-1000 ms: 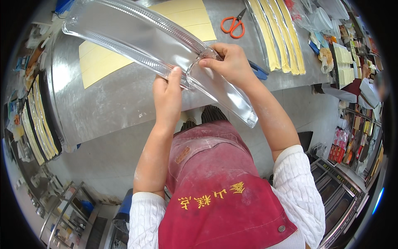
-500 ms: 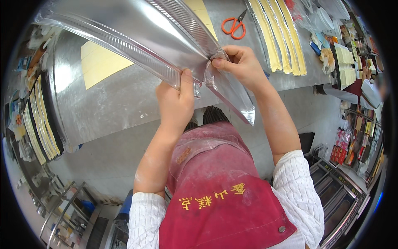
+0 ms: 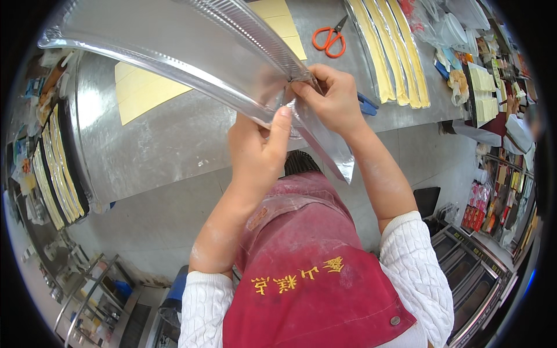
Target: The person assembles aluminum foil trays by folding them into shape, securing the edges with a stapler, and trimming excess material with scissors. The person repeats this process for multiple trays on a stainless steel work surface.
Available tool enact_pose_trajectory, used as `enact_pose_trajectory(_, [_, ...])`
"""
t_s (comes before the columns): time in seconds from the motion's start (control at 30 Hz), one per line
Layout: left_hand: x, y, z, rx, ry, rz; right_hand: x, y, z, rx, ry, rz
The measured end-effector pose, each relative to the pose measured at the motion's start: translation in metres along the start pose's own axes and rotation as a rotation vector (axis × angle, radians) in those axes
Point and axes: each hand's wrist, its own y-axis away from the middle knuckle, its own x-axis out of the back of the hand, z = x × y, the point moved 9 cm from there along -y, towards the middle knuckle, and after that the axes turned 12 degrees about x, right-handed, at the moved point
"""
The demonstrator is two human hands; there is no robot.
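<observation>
A large shiny foil tray (image 3: 174, 43) with ribbed sides is held up over the near part of the steel table. My left hand (image 3: 258, 148) grips its near lower edge, thumb on top and fingers curled underneath, partly hidden. Close beside it my right hand (image 3: 331, 95) pinches the crumpled corner between thumb and fingers. From that corner a loose foil flap (image 3: 328, 145) hangs down past the table's front edge. Flat yellow sheets (image 3: 148, 90), marked into strips, lie on the table partly under the tray.
Orange-handled scissors (image 3: 329, 42) and a blue-handled tool (image 3: 367, 105) lie right of the tray. Beyond them sit foil troughs with long yellow strips (image 3: 400, 58). Similar strips (image 3: 61, 168) stand at far left. Clear plastic containers (image 3: 452, 29) crowd the back right, and a metal rack (image 3: 87, 301) stands lower left.
My left hand has moved right and slightly down along the tray edge, nearer my right hand. The tray has tilted a little. The blue-handled tool now shows more behind my right wrist.
</observation>
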Motion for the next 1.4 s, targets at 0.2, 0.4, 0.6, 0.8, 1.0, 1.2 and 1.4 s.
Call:
enact_pose_trajectory(0.2, [0.007, -0.013, -0.031, 0.149, 0.256, -0.045, 0.002, -0.001, 0.002, 0.103, -0.023, 0.122])
enact_pose_trajectory(0.4, [-0.017, -0.015, -0.059, 0.496, 0.549, -0.181, 0.003, 0.002, 0.001, 0.177, 0.040, 0.205])
enact_pose_trajectory(0.6, [-0.008, -0.021, -0.065, 0.501, 0.641, -0.264, 0.008, 0.004, -0.005, 0.189, 0.126, 0.204])
enact_pose_trajectory(0.8, [-0.006, -0.018, -0.060, 0.438, 0.570, -0.260, 0.007, 0.004, 0.001, 0.165, 0.111, 0.171])
enact_pose_trajectory(1.0, [-0.006, -0.022, -0.074, 0.369, 0.410, -0.269, 0.001, 0.004, -0.002, 0.128, 0.091, 0.099])
enact_pose_trajectory(1.2, [-0.002, -0.025, -0.081, 0.425, 0.437, -0.182, -0.010, 0.027, -0.065, 0.544, 0.351, 0.057])
enact_pose_trajectory(1.4, [-0.008, -0.018, -0.070, 0.388, 0.443, -0.282, -0.032, 0.043, -0.047, 0.513, 0.321, -0.017])
